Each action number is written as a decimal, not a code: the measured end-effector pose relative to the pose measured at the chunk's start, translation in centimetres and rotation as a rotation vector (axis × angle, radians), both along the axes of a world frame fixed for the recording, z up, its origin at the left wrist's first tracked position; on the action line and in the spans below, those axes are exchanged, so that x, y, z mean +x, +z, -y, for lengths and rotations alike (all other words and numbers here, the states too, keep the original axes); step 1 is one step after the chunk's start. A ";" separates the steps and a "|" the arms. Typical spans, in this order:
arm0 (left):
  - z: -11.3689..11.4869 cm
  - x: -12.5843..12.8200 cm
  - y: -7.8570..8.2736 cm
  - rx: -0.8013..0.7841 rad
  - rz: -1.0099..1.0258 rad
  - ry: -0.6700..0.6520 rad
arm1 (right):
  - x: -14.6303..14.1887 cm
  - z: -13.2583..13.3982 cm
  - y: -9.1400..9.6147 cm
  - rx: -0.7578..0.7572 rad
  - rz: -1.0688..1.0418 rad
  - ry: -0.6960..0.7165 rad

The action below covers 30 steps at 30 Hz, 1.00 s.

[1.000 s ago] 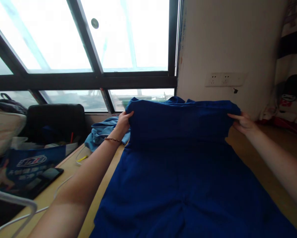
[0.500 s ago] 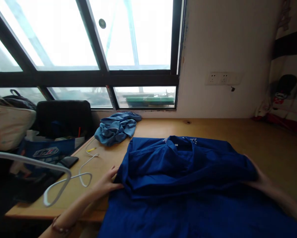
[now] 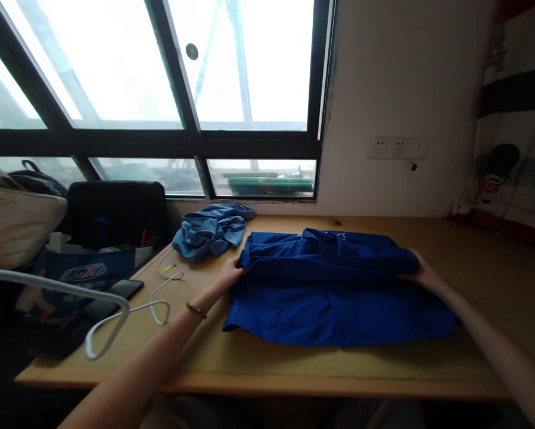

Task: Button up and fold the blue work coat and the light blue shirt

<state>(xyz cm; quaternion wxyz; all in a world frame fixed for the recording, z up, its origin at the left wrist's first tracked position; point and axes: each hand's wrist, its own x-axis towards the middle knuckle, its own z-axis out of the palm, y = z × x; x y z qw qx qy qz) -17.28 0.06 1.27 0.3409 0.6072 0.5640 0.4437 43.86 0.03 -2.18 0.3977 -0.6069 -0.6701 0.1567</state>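
A dark blue shirt point(image 3: 339, 304) lies on the wooden table, its upper part gathered in folds and its lower part spread flat toward me. Its collar and some white lettering show at the far edge. My left hand point(image 3: 232, 273) grips the left side of the folded layer, fingers partly hidden by cloth. On the opposite side my right hand point(image 3: 422, 271) pinches the right end of the same layer. A bracelet circles my left wrist.
A crumpled lighter blue garment point(image 3: 211, 231) lies at the table's back left. Left of the shirt are a white cable point(image 3: 160, 304) and a dark phone point(image 3: 127, 290). A black chair point(image 3: 115, 205) and bags stand beyond the table's left edge. Window and wall rise behind.
Both hands have moved away from me and closer together, carrying the shirt toward the back of the table. Its lower hem now lies on the tabletop, and the table's front edge shows.
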 end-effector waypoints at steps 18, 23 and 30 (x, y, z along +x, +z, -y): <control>-0.5 2.8 6.4 0.129 0.466 -0.002 | -1.0 -0.2 12.0 -0.127 0.291 0.003; 5.4 1.3 4.9 0.006 0.219 -0.110 | 0.7 6.2 9.5 -0.179 0.301 0.046; 9.5 -1.3 -0.2 -0.083 -0.095 -0.181 | 0.4 10.6 3.5 -0.347 0.307 0.158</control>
